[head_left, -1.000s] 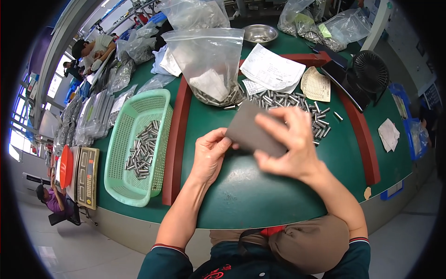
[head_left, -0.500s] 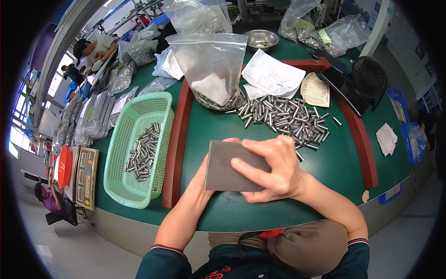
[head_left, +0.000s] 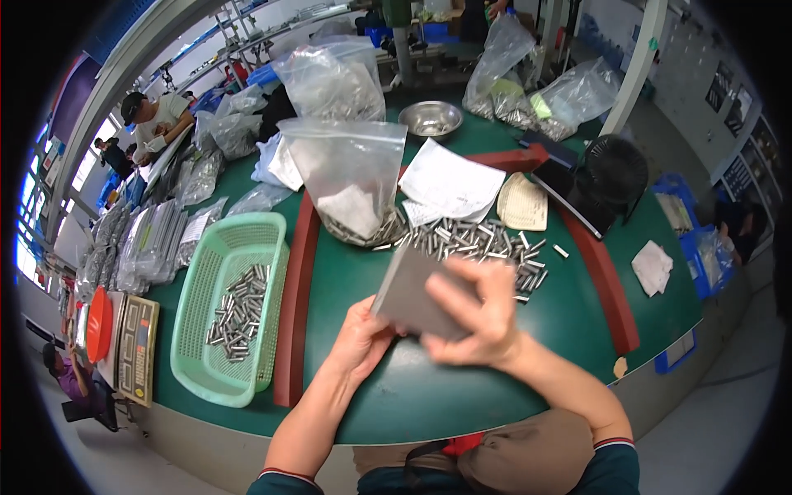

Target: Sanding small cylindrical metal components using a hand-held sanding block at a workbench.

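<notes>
My right hand (head_left: 488, 318) grips a flat, dark grey-brown block (head_left: 412, 290) that looks like a sanding sponge; the fingers are slightly blurred. Close beside its lower left corner is my left hand (head_left: 361, 337), fingers curled together under the block's edge. What those fingertips hold, if anything, is hidden by the block. Beyond both hands lies a loose heap of short shiny metal pins (head_left: 470, 239). More metal pins (head_left: 239, 313) rest in a green plastic basket (head_left: 183, 330) to the left.
Red-brown rails (head_left: 294, 330) frame the green table (head_left: 445, 404). A zip bag (head_left: 346, 165) of parts stands behind the heap, near papers (head_left: 454, 181) and a steel bowl (head_left: 431, 120). At right are a black fan (head_left: 615, 173) and a crumpled cloth (head_left: 652, 268). A scale (head_left: 136, 351) sits far left.
The view has shifted, so the table appears lower and further left. The block has tilted, and my left hand now shows more from under it. My right hand still grips the block.
</notes>
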Demonstrator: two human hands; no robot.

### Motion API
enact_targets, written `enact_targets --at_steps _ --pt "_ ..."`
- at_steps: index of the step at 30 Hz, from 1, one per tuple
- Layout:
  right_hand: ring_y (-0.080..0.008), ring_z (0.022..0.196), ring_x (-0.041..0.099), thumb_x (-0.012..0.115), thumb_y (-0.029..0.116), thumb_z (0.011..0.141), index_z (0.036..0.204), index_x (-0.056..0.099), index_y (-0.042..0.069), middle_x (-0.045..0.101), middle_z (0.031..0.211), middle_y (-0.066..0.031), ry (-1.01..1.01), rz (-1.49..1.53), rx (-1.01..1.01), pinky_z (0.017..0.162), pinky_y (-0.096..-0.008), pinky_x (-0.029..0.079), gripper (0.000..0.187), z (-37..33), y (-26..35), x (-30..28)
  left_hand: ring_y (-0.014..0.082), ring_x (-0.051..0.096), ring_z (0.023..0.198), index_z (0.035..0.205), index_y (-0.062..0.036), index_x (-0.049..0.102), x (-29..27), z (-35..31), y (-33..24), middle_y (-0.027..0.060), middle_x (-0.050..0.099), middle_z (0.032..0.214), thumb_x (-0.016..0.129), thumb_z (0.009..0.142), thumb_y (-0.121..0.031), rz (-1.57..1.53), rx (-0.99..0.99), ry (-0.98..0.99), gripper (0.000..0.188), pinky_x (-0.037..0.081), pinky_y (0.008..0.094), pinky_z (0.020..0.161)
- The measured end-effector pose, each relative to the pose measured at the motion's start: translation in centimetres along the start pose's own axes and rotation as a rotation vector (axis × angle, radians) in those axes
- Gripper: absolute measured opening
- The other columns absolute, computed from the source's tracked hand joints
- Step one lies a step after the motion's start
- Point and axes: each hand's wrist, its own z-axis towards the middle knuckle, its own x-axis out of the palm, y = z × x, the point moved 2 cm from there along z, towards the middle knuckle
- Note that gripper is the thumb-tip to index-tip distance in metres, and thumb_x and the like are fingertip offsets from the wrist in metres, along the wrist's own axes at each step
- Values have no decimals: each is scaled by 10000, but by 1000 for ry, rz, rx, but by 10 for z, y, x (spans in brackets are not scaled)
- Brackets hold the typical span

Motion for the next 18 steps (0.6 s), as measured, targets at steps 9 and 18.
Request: enact_targets --at_steps 9,18 --pt "-275 839 570 804 341 501 1074 708 78 630 1089 -185 60 53 -76 746 -388 417 637 7 18 2 159 664 905 1070 -2 657 8 -7 -14 64 694 984 656 911 -98 37 -36 -66 185 539 326 856" --pt "-295 957 539 779 209 551 1170 660 32 585 1108 -144 -96 -90 283 869 -404 421 655 4 -26 -9 153 578 760 1030 -24 636 1 2 -3 51 621 884 674 914 -163 21 43 78 185 475 306 736"
